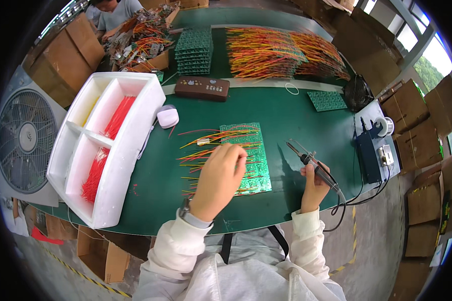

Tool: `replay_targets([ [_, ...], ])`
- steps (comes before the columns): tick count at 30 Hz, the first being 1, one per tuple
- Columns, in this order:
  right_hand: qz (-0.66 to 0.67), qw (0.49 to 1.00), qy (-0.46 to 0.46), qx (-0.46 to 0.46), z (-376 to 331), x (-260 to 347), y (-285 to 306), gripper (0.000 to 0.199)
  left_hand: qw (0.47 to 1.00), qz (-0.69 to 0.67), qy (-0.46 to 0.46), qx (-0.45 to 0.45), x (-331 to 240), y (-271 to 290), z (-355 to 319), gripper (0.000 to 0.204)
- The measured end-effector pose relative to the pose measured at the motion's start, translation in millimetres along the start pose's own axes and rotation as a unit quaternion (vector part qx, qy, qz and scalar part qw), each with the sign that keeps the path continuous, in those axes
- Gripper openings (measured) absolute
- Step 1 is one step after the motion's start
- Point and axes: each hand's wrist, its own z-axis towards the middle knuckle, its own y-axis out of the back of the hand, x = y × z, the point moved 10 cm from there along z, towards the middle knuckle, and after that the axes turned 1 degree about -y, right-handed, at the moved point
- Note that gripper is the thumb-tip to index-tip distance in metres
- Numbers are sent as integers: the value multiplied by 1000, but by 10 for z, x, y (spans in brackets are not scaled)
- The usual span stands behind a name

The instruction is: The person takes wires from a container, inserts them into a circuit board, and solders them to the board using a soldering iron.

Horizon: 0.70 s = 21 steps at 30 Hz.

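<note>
Our left hand (220,175) lies palm down, fingers together, on the green circuit board panel (248,158) at the near middle of the green counter (296,115); whether the fingertips pinch a wire we cannot tell. Red, orange and yellow wires (206,145) fan out leftward from the panel. Our right hand (314,183) is closed around the soldering iron (311,163), tip raised and pointing up-left, just right of the panel and apart from it. A white foam tray (135,135) holding red wires sits to the left. A blue soldering station (371,153) stands at the right edge.
</note>
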Motion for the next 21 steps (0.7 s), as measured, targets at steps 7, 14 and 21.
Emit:
replay_targets([
  [7, 3, 1000, -24, 13, 0, -23, -14, 24, 997, 4, 35, 69, 189, -599, -13, 10],
  [14, -16, 998, -52, 20, -95, -31, 32, 25, 997, 15, 49, 55, 247, -641, -45, 11],
  [21, -32, 996, -70, 37, -129, -59, -7, 31, 996, 28, 53, 63, 296, -679, -47, 13],
])
